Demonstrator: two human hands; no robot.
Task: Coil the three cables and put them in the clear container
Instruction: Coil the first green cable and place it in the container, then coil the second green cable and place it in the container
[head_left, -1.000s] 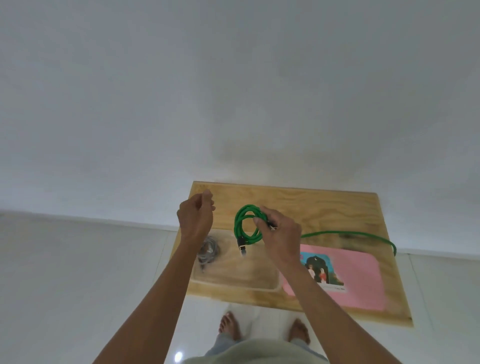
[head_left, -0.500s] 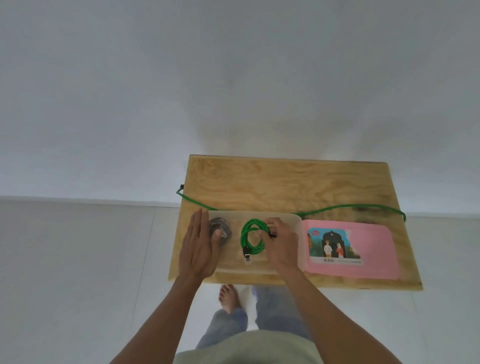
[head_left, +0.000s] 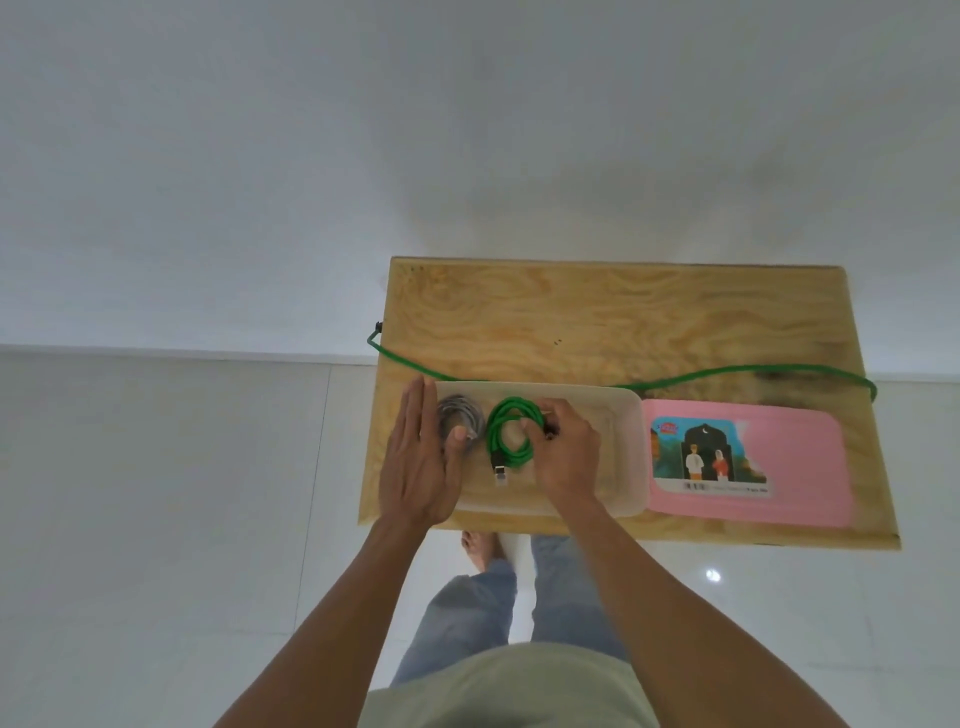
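A plywood table (head_left: 623, 322) stands on pale floor tiles against a white wall. In the clear container (head_left: 621, 410) the right hand (head_left: 563, 457) pinches the coiled green cable (head_left: 511, 434); the left hand (head_left: 418, 462) lies flat beside the grey coil (head_left: 457, 415). The uncoiled green cable (head_left: 727, 371) runs left to right behind the container, and the right hand looks nearer to most of it.
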